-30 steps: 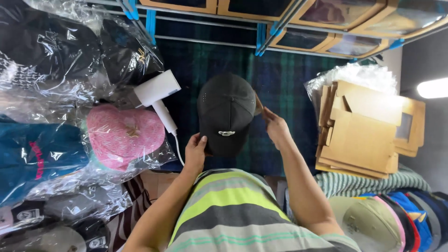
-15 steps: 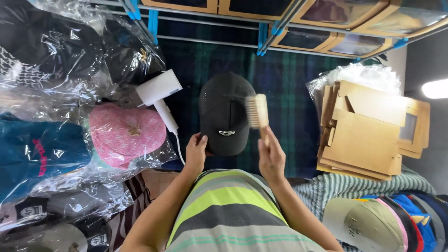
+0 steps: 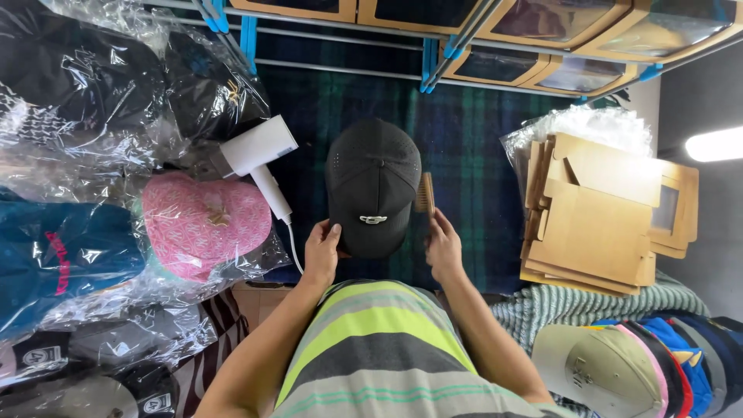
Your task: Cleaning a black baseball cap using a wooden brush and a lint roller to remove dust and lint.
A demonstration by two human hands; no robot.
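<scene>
A black perforated cap (image 3: 373,182) with a small metal badge lies on a dark green plaid cloth (image 3: 472,162). My left hand (image 3: 322,251) grips the left edge of its brim. My right hand (image 3: 443,246) holds a small wooden brush (image 3: 425,193) upright against the cap's right side, bristles toward the cap.
A white hair dryer (image 3: 255,159) lies left of the cap, its cord running toward me. Bagged caps, one of them pink (image 3: 205,224), pile up at left. Flat cardboard boxes (image 3: 600,213) are stacked at right, with nested caps (image 3: 619,364) below. Shelf boxes line the top.
The brush has dropped from over the cap's right crown to its right side and turned edge-on. My left hand stays on the brim.
</scene>
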